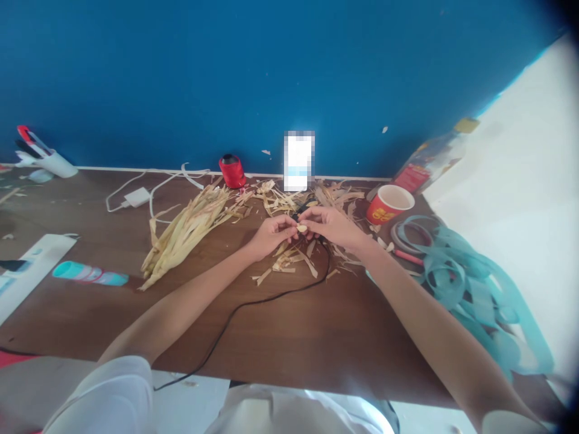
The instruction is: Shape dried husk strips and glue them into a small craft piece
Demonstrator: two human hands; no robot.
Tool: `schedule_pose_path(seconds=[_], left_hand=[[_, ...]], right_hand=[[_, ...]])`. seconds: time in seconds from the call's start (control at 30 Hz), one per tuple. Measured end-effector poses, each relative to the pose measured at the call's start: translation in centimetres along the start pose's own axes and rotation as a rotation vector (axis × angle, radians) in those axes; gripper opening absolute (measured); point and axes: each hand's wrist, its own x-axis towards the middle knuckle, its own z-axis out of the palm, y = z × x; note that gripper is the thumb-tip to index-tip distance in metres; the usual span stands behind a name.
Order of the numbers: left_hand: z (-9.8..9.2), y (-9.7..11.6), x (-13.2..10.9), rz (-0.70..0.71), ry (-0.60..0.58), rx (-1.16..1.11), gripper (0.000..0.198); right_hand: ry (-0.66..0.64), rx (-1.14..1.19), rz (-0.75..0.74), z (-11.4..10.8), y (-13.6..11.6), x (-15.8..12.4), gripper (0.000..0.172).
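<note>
My left hand (272,235) and my right hand (332,226) meet over the middle of the table, fingertips pinched around a small pale-yellow husk piece (301,228). Dry husk scraps (289,259) lie below and behind the fingers. Left of my left hand rests a long bundle of dried corn husks (185,232). A dark object (305,207) sits just behind the fingertips, mostly hidden, so its kind is unclear. A black cable (253,303) runs from near the hands toward the table's front edge.
Along the blue wall stand a red thread spool (232,173) and a bright pixelated screen (297,161). To the right are a red paper cup (386,206), a bottle (425,164) and tangled teal ribbon (484,289). A white charger (136,197) and teal tube (88,274) lie left.
</note>
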Motion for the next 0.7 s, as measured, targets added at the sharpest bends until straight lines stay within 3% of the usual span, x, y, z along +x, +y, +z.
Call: schedule_pose_path(seconds=[0.3, 0.47, 0.7], left_hand=[[0.14, 0.11, -0.10, -0.037, -0.012, -0.028, 0.031], [0.15, 0.10, -0.20, -0.052, -0.013, -0.002, 0.032], [0.08, -0.28, -0.02, -0.085, 0.101, -0.057, 0.034]], right_hand=[[0.103, -0.058, -0.114, 0.70, -0.40, -0.07, 0.017], [0.163, -0.067, -0.104, 0.75, -0.62, -0.01, 0.018], [0.316, -0.057, -0.142, 0.52, -0.82, -0.14, 0.019]])
